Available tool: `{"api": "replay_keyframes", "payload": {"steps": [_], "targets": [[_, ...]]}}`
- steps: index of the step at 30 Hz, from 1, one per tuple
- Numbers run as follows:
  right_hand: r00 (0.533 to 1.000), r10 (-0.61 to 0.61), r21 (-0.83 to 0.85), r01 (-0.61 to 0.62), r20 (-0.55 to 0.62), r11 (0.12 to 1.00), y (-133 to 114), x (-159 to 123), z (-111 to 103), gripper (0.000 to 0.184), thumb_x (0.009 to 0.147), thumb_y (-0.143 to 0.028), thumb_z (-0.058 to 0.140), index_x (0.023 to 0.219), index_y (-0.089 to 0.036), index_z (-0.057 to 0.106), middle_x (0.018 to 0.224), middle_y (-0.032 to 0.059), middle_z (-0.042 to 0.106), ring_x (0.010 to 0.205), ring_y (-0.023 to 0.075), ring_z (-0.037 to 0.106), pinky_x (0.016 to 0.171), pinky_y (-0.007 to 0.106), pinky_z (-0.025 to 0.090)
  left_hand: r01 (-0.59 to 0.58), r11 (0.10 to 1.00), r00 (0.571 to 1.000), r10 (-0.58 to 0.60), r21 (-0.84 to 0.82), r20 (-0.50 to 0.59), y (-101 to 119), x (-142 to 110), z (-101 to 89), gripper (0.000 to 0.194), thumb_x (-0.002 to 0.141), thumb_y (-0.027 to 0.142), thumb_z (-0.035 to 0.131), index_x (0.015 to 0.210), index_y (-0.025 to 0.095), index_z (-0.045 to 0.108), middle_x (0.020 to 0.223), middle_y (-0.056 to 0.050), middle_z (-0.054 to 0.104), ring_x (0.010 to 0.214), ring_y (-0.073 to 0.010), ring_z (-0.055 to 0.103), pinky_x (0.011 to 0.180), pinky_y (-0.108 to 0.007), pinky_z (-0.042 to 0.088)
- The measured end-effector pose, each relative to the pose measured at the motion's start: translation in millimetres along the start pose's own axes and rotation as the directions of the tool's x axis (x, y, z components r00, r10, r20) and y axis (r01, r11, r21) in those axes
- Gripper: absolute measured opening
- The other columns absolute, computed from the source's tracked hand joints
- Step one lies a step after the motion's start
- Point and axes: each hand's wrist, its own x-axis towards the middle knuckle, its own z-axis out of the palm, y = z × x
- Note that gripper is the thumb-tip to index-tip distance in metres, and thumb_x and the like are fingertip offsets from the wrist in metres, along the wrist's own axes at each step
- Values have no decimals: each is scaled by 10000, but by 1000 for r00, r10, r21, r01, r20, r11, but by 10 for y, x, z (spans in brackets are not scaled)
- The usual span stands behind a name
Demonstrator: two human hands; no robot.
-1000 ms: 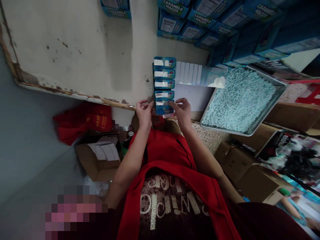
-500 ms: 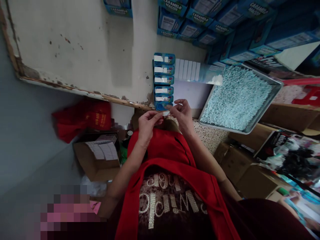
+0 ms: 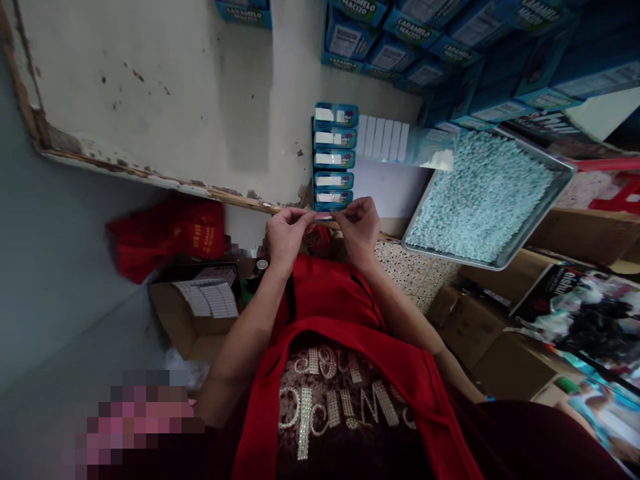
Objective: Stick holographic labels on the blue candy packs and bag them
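Observation:
A column of small blue tins stands near the table's front edge, and several bear a white label across the top. Over the nearest tin, my left hand and my right hand pinch a small pale label at its two ends. My fingers cover most of that tin. Right of the column lies a clear backing sheet with several white label strips on it.
A metal tray of pale blue candies stands to the right. Blue display boxes are stacked at the back. Below the table's chipped edge are a red bag and a cardboard box with white packs.
My left hand has moved left and my right hand forward. The label, held askew in front of the tin before, is now stretched level between both hands over the nearest tin.

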Motion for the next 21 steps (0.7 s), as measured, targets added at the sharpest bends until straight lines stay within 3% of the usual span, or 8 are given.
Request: {"api": "replay_keyframes", "payload": {"steps": [9,13,16,18,21], "targets": [[1000,0,-23,0,-1,1000,1,14,13,355,833,-365,802,937,-283,473,805,-57,628,729,137,638,709,306,507,19,999,1000,-18,-36,21,-35,80,24,336,691,418,957,793,162,766,707,-16,731,632,-143,689,641,-260,594],[998,7,-162,-18,-70,987,51,102,-73,464,735,-398,887,935,-278,485,751,-78,535,675,129,502,651,293,408,126,983,991,-118,-136,65,-166,199,52,449,579,446,995,808,158,738,696,8,709,611,-106,648,637,-234,574],[996,80,-114,-84,-40,990,122,217,-140,556,634,-465,936,909,-266,495,710,-99,462,651,121,438,624,284,368,235,952,971,-222,-195,88,-331,320,88,568,505,411,1014,923,167,718,747,30,705,630,-94,655,640,-221,569],[994,106,-39,-106,15,994,157,276,-166,589,608,-535,929,915,-255,512,748,-87,504,672,122,474,634,279,393,244,955,970,-238,-170,55,-428,384,118,588,515,411,1003,967,169,714,755,35,699,620,-98,653,623,-226,565],[989,110,-19,-108,101,994,178,313,-202,622,627,-645,886,950,-242,539,870,-42,610,732,142,560,677,290,464,150,985,985,-156,-81,-78,-480,436,160,493,616,476,955,895,146,716,736,9,694,614,-112,633,625,-245,561]]}}
